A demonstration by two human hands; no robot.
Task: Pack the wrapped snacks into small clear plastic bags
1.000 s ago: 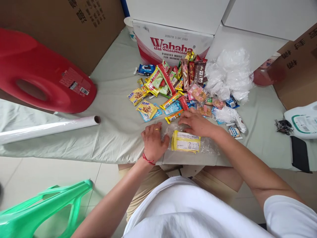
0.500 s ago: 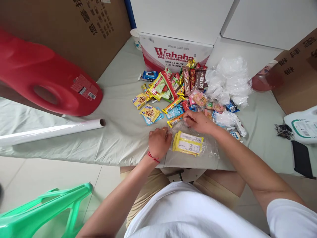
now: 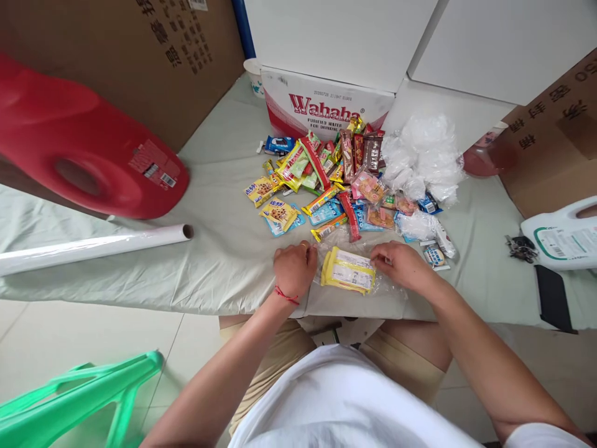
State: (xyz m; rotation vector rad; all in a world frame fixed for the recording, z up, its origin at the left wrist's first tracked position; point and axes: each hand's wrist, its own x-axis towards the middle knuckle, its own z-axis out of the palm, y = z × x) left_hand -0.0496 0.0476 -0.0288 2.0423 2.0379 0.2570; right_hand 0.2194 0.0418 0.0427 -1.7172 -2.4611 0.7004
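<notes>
Yellow-edged snack packs [image 3: 349, 271] with white labels lie stacked at the table's front, on or inside a clear plastic bag [image 3: 390, 291]. My left hand [image 3: 295, 269], with a red cord at the wrist, is closed at the bag's left edge, its fingertips partly hidden. On the other side my right hand [image 3: 405, 264] has its fingers bent together in a pinch at the bag's film, beside the packs' upper right corner. Just beyond the hands lie a red-wrapped bar [image 3: 349, 216] and a yellow-and-orange bar [image 3: 329, 228].
A pile of wrapped snacks [image 3: 321, 162] and crumpled clear bags [image 3: 424, 152] lie before a Wahaha carton [image 3: 326, 106]. At left are a red jug [image 3: 93, 143] and white roll [image 3: 93, 247]; at right, a white bottle [image 3: 566, 233] and black phone-like slab [image 3: 555, 298].
My right hand has moved back from the pile's front edge toward the packs' right side, uncovering the red-wrapped bar. My left hand stays by the bag's left edge. The view has shifted slightly.
</notes>
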